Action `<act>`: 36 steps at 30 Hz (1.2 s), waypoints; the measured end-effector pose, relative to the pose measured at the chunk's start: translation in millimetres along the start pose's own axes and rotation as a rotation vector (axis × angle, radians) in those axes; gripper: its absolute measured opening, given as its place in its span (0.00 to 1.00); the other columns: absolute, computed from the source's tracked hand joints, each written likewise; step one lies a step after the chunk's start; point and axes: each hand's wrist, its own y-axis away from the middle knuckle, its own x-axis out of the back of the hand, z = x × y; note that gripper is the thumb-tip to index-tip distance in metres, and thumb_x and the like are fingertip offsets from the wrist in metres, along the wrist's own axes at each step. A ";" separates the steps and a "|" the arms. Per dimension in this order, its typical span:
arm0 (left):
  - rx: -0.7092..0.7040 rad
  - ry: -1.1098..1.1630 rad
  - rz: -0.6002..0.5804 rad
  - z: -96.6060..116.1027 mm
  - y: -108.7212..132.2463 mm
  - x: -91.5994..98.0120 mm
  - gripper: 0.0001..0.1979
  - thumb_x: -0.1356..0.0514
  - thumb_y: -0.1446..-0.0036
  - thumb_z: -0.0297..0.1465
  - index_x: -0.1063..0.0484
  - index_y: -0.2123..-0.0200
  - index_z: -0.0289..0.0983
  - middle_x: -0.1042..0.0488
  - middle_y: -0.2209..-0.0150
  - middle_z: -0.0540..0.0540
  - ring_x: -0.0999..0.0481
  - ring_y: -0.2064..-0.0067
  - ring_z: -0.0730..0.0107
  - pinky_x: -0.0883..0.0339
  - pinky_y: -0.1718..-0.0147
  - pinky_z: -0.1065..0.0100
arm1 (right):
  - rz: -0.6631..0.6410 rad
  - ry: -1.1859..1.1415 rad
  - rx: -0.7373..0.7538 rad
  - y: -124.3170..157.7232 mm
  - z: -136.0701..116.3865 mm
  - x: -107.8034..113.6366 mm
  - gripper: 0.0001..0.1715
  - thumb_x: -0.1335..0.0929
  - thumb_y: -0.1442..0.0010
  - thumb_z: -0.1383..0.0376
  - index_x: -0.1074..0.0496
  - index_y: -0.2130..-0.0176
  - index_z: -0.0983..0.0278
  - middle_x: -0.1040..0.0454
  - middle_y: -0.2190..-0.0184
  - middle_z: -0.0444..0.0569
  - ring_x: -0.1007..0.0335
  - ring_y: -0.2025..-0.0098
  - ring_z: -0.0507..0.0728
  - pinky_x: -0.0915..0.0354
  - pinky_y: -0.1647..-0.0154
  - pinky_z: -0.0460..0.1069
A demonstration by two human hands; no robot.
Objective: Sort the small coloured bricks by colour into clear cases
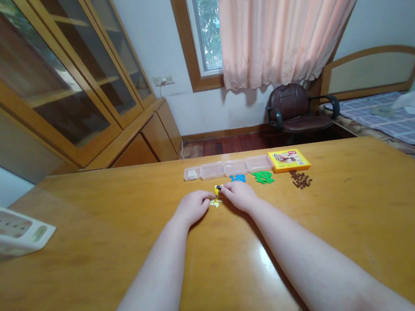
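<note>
On the wooden table (322, 242), my left hand (194, 207) and my right hand (240, 194) come close together. Several small yellow pieces (216, 191) lie between their fingertips, with a few white pieces (215, 203) just nearer to me. The fingers of my right hand are pinched, and a small black piece (219, 187) shows at their tips. My left hand is curled, its fingertips drawn together at the edge of the yellow and white pieces; anything inside them is too small to make out.
Behind my hands stand clear plastic trays (213, 170) in a row and a yellow box (289, 160). Blue pieces (238, 178), green pieces (263, 177) and brown pieces (301, 179) lie in separate piles. A white container (10, 229) is at the left; a chair (296, 108) stands beyond the table.
</note>
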 end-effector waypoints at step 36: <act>0.114 -0.116 0.066 0.5 1.2 0.6 0.22 0.51 0.42 0.28 0.32 0.45 0.44 0.29 0.46 0.50 0.29 0.46 0.64 0.36 0.47 0.65 | -0.014 0.059 0.011 0.6 -3.6 -1.3 0.22 0.41 0.40 0.63 0.29 0.49 0.53 0.24 0.53 0.45 0.29 0.52 0.57 0.36 0.53 0.50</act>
